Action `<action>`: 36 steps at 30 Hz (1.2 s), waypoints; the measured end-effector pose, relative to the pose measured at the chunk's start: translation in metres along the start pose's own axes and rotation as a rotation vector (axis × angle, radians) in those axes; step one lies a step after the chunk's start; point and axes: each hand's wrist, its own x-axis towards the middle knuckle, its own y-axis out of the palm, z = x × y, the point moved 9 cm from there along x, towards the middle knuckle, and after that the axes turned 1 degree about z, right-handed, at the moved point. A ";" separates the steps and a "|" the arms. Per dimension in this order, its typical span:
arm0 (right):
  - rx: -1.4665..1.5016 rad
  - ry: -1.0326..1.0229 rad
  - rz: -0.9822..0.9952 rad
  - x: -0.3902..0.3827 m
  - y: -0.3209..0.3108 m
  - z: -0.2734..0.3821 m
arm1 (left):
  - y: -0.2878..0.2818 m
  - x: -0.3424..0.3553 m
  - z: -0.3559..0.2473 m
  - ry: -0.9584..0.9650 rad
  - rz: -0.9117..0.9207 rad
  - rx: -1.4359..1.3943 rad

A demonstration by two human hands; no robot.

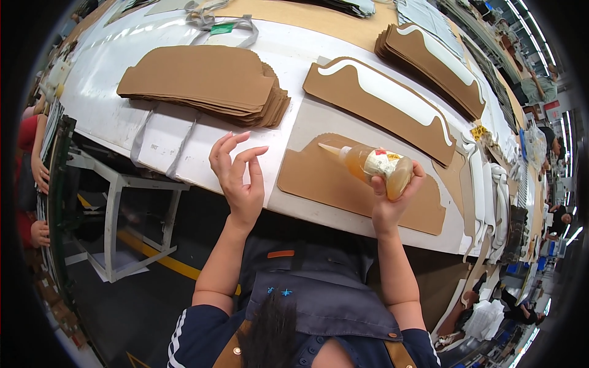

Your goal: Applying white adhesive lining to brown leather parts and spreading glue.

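Within the right hand (387, 210) lies a bottle (370, 163); left hand (243, 195) apart.

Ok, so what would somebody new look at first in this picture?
Probably the amber bottle, tilted in the right hand over a brown sheet in the middle. Next might be the big brown stack on the table, beyond the raised left hand. The curvy white strip behind the bottle stands out too.

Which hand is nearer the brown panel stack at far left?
Left. The left hand is just below the brown panel stack in view; the right hand is farther off to the right, holding the bottle.
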 end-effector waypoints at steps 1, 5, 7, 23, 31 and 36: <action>0.000 0.001 0.001 0.000 0.000 0.001 | 0.000 0.000 0.000 -0.001 0.001 0.002; -0.023 -0.003 0.014 -0.003 0.000 0.006 | 0.001 -0.001 0.000 0.005 0.013 0.019; -0.025 0.002 0.016 -0.006 -0.001 0.008 | 0.001 -0.001 -0.001 0.005 0.014 0.016; 0.091 -0.085 0.148 -0.022 0.036 0.020 | 0.001 0.001 -0.003 0.015 0.025 0.022; 0.756 0.453 -0.220 -0.013 -0.011 -0.010 | -0.001 0.000 -0.001 0.001 0.006 0.020; 1.563 0.435 -0.319 0.019 -0.110 -0.006 | 0.000 -0.002 0.000 -0.001 0.012 0.027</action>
